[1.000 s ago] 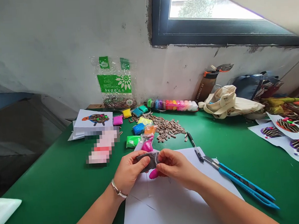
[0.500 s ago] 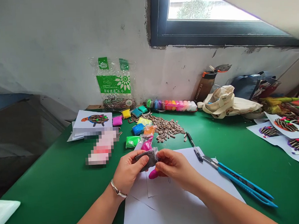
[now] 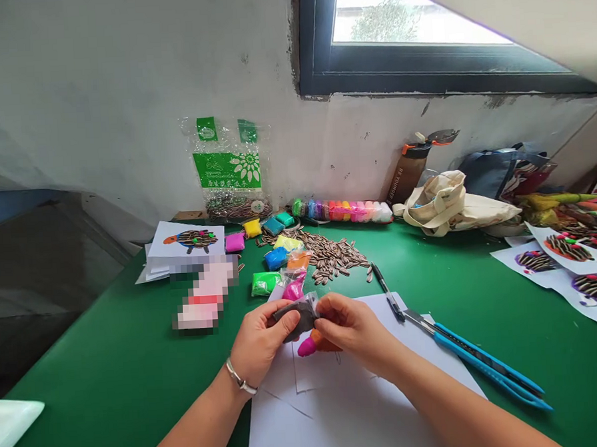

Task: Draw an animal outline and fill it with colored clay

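Between my hands is a packet of dark grey modelling clay [image 3: 300, 319] in a clear wrapper. My left hand [image 3: 264, 335] grips its body, thumb on top. With fingers pinched, my right hand [image 3: 347, 328] holds the wrapper's right end. Beneath them, a pink and orange clay shape [image 3: 309, 345] lies on white paper [image 3: 333, 415], partly hidden by my right hand. Just beyond my hands are a magenta clay packet [image 3: 292, 290] and a bright green one [image 3: 265, 283].
Sunflower seeds [image 3: 333, 255] are heaped behind the paper. A black pen [image 3: 388, 292] and a blue utility knife [image 3: 480, 357] with its blade showing lie at the right. Decorated pictures [image 3: 535, 261] are at far right; a turtle picture [image 3: 192, 239] tops papers at left.
My right fingers have shifted slightly at the wrapper's end, and more of the orange clay shows below. My left hand keeps its hold on the packet.
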### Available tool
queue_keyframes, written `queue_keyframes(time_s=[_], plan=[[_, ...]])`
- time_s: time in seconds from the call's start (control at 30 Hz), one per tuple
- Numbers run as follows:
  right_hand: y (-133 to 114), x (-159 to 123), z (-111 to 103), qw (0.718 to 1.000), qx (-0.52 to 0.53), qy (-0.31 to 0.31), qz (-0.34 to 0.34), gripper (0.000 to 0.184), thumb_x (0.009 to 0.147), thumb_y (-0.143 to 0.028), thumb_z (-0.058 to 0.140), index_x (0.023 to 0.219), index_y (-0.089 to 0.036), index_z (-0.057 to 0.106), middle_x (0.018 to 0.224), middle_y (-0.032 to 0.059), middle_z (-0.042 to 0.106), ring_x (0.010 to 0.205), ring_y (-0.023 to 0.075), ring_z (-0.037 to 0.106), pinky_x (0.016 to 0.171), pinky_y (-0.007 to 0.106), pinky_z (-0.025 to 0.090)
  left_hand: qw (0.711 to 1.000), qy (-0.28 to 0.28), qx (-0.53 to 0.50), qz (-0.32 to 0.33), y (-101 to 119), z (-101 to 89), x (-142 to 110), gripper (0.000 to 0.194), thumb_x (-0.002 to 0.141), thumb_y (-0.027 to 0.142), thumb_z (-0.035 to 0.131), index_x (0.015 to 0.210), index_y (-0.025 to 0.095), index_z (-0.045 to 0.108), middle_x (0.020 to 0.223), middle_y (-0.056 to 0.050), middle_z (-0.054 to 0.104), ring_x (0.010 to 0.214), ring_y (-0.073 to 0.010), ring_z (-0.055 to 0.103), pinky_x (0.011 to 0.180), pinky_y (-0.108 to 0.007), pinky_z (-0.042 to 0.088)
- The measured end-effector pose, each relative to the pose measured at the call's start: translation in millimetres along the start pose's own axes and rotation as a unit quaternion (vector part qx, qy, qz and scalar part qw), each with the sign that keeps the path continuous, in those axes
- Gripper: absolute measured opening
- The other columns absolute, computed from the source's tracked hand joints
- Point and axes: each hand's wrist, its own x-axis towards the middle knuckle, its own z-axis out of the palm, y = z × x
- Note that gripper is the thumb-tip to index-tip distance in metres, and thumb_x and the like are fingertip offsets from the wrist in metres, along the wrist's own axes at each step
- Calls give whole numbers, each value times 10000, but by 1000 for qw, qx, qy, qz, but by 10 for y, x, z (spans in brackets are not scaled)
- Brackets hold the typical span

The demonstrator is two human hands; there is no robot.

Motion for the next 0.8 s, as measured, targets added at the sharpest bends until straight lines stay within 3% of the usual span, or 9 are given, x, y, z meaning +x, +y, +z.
queue_keyframes(time_s=[0.1, 0.23, 0.37, 0.57, 0.8], plan=[[9, 3, 3, 999, 47, -20, 8, 272, 775, -418, 656, 916, -187, 628, 744, 8, 659, 720, 196, 713, 652, 293, 552, 1000, 9, 8, 6, -5, -13, 1, 452, 663, 480, 784, 936, 126, 724, 737, -45, 692, 610, -160, 599, 581, -267, 496], [50, 6, -20, 999, 22, -24, -2, 209, 806, -395, 619, 840, -189, 608, 708, 7, 653, 721, 199, 715, 643, 283, 544, 1000, 5, 17, 5, -19, -6, -4, 431, 668, 461, 786, 931, 125, 727, 783, -55, 698, 658, -169, 609, 621, -272, 508], [13, -5, -51, 996, -79, -9, -33, 97, 804, -281, 577, 743, -216, 539, 624, -28, 616, 610, 141, 643, 555, 222, 460, 1000, -6, 4, 0, -37, 14, -7, 403, 677, 440, 789, 927, 131, 726, 805, -49, 698, 701, -162, 611, 644, -251, 512], [-59, -1, -57, 987, -153, 8, -39, 129, 750, -185, 519, 675, -219, 420, 541, -70, 544, 499, 94, 483, 467, 192, 320, 1000, -4, 9, -4, -53, 16, 2, 421, 657, 442, 795, 933, 132, 724, 832, -57, 705, 745, -187, 626, 665, -267, 523], [25, 23, -79, 999, -38, -23, -4, 167, 763, -227, 595, 725, -213, 433, 588, -67, 553, 572, 113, 556, 515, 200, 387, 1000, -5, 5, -6, -55, 2, 2, 424, 670, 446, 790, 940, 127, 720, 824, -50, 695, 722, -166, 605, 651, -251, 511]])
